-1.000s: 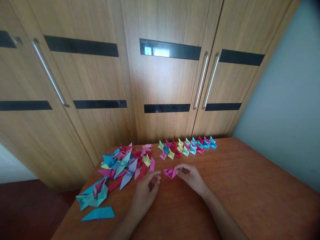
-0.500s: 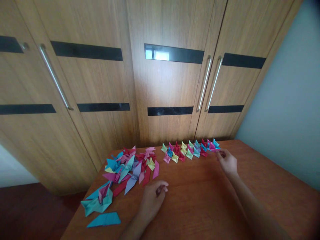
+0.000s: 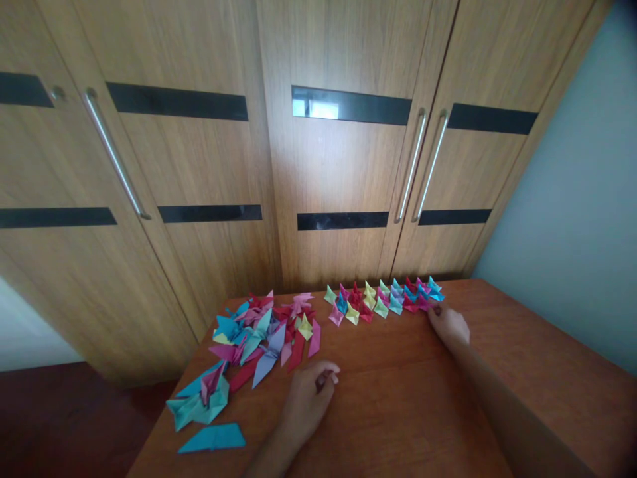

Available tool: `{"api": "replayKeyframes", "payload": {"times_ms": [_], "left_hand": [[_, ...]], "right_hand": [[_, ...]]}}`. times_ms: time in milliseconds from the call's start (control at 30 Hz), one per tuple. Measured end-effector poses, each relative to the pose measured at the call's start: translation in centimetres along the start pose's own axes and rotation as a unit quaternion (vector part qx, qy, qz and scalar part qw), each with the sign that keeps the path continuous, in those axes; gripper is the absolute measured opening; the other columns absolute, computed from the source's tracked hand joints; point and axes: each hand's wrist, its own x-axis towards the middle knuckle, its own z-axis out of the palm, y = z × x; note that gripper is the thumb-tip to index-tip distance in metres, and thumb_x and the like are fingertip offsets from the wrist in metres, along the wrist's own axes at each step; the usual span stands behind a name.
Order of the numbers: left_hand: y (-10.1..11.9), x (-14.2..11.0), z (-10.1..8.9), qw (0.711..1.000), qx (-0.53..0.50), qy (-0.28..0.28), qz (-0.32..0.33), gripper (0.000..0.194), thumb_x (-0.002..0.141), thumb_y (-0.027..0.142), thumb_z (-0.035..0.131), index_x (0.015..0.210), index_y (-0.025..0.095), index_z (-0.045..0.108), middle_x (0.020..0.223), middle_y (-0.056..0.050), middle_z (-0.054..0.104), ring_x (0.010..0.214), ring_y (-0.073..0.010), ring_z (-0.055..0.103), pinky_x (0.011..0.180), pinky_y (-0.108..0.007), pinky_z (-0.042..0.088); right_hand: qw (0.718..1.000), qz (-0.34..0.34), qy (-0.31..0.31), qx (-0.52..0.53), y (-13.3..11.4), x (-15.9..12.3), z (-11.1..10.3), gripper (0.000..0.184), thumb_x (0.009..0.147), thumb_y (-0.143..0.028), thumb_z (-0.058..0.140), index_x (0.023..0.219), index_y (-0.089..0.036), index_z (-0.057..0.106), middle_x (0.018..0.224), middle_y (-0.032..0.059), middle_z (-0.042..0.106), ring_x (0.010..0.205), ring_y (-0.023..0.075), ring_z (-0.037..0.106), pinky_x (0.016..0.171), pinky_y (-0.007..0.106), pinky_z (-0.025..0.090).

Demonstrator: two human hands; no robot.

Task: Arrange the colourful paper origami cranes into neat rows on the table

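Touching the small magenta folded piece (image 3: 423,303) at the right end of the front row, the fingertips of the right hand (image 3: 450,326) are drawn together; whether the piece is gripped or only touched cannot be told. The left hand (image 3: 309,398) is held loosely curled over the table (image 3: 393,392), with nothing seen between its fingers. Small folded pieces (image 3: 381,306) in many colours are packed in rows along the far edge; the way to the left of the right fingertips is blocked by them, and the space beyond is closed off by the wooden cabinet (image 3: 199,159). The left side is crowded by a loose pile of folded paper (image 3: 269,355), overlapped in places; a yellow piece (image 3: 305,327) is set at its right part, and a teal piece (image 3: 202,405) is topped with magenta nearer the table's left edge. A flat blue piece (image 3: 213,437) is laid apart from the pile, close to that edge; bare table is left between the hands and to the right of the right forearm; farther right, the view is bounded by a pale wall (image 3: 572,199).
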Motion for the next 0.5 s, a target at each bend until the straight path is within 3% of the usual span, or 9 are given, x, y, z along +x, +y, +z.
{"api": "replayKeyframes", "payload": {"times_ms": [500], "left_hand": [[0.82,-0.02,-0.19,1.000,0.023,-0.011,0.007,0.025,0.074,0.009,0.045,0.083,0.019,0.066,0.074,-0.001,0.067,0.067,-0.0147,0.060,0.064,-0.024,0.044]], "right_hand": [[1.000,-0.001,-0.006,0.002,-0.13,0.11,0.23,0.044,0.082,-0.048,0.045,0.115,-0.025,0.061,0.096,0.0150,0.068,0.086,0.0296,0.064,0.069,0.038,0.047]]}}
